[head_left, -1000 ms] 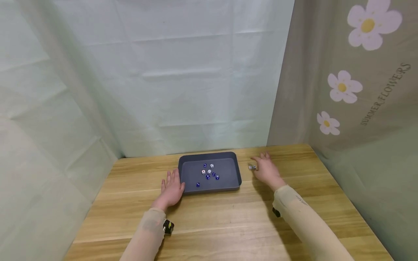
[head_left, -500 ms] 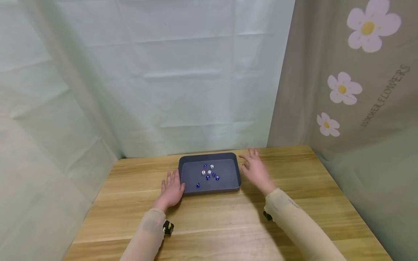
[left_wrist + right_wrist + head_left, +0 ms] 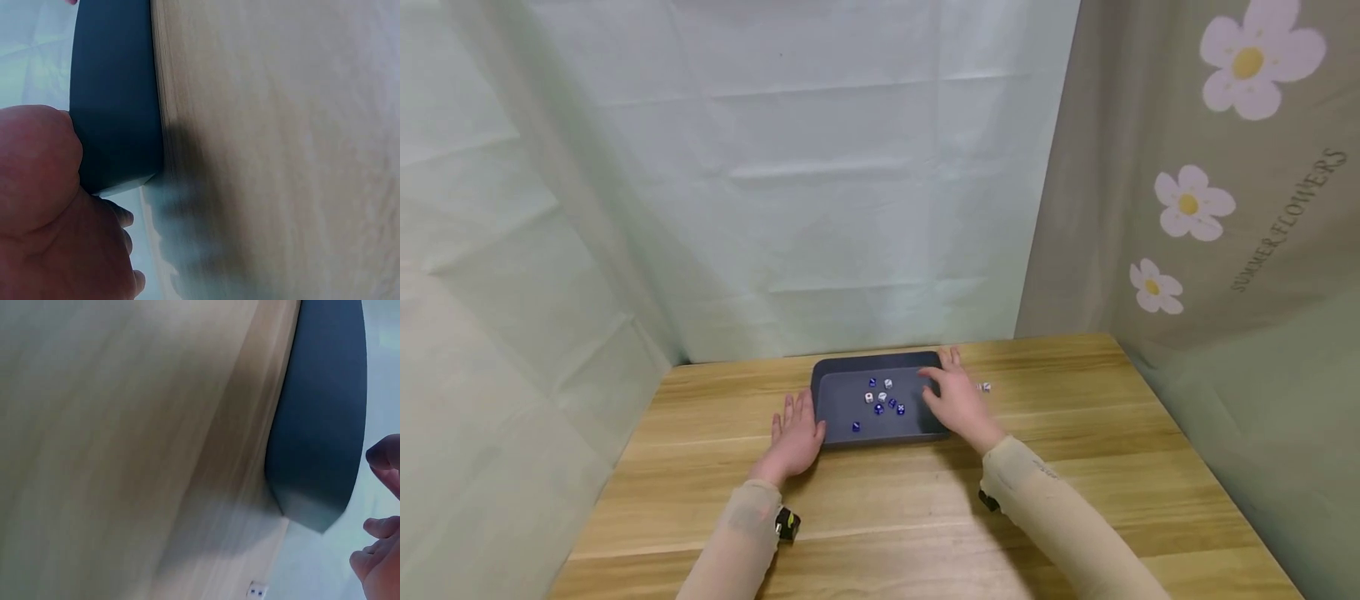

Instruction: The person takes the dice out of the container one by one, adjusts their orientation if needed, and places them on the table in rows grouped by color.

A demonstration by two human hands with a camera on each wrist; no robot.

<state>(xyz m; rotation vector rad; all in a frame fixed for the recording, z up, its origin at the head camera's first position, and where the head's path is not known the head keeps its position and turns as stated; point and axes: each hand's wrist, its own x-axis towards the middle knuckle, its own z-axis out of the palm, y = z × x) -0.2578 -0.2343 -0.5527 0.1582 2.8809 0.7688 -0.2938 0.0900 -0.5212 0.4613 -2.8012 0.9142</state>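
Note:
In the head view a dark grey tray [image 3: 842,433] sits on the wooden table, with several blue dice [image 3: 901,409] and white dice [image 3: 888,384] scattered inside. My left hand [image 3: 794,437] lies flat with straight fingers along the tray's left side; the left wrist view shows its thumb base against the tray wall [image 3: 119,94]. My right hand [image 3: 958,400] hovers over the tray's right rim, thumb and index finger parted and nothing between them. Just right of it, white dice [image 3: 987,387] rest on the table, partly hidden by the hand.
The wooden table [image 3: 895,525] ends close behind the tray, where a pale cloth [image 3: 850,208] hangs. A flowered curtain [image 3: 1187,204] stands on the right. One white die [image 3: 257,590] shows at the bottom of the right wrist view.
My right hand has moved left from the white dice beside the tray to above the tray's right rim. Those dice stay on the table. The left hand and tray hold still.

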